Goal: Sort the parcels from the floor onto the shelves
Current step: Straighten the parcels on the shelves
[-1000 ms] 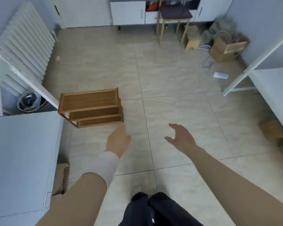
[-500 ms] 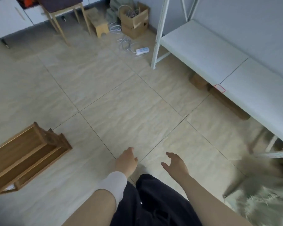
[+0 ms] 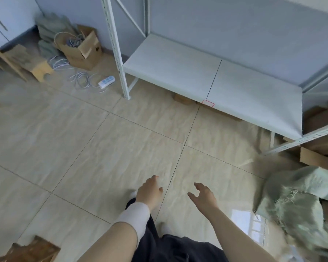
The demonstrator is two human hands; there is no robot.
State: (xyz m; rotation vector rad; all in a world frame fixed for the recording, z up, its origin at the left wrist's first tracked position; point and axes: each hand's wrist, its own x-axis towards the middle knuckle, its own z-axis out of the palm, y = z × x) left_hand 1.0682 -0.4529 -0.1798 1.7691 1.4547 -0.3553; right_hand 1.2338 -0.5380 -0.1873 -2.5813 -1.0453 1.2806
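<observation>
I face the shelf [image 3: 178,69] before any pickup.
My left hand [image 3: 150,190] and right hand [image 3: 203,195] hang slack, fingers spread, holding nothing, free for boxes [image 3: 316,159] at right.

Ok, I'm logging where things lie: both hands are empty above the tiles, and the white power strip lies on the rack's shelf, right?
Not quite. In the head view the left hand and right hand are empty above the tiles, but the white power strip lies on those tiles, left of the rack's front post, not on its shelf.
</observation>
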